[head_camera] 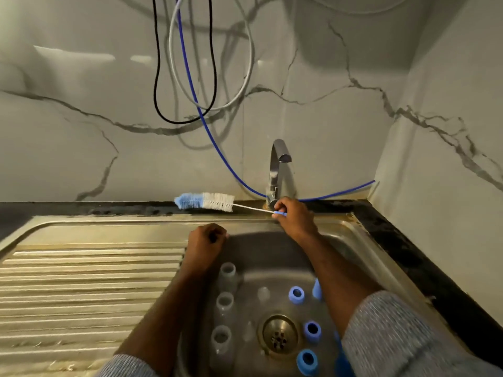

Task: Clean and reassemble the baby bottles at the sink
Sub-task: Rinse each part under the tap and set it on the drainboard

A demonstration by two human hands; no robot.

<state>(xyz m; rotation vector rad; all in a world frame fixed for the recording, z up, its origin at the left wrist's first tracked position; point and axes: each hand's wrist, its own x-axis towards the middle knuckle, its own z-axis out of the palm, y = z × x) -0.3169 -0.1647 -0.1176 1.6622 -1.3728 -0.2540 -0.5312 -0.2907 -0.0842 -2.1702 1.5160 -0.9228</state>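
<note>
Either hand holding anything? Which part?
The right hand grips the bottle brush by the blue end of its handle, bristles pointing left over the sink's back rim. The left hand is curled and appears to hold nothing.

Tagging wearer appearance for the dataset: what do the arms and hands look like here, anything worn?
Two bare hands, left hand and right hand, no gloves, and no rings or watch visible. Both forearms are bare. Grey-and-white flecked knit sleeves are pushed up toward the elbows: left sleeve, right sleeve.

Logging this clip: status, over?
Right hand grips bottle brush by handle. Left hand curled, empty. Bottles standing in sink, unassembled.
</note>
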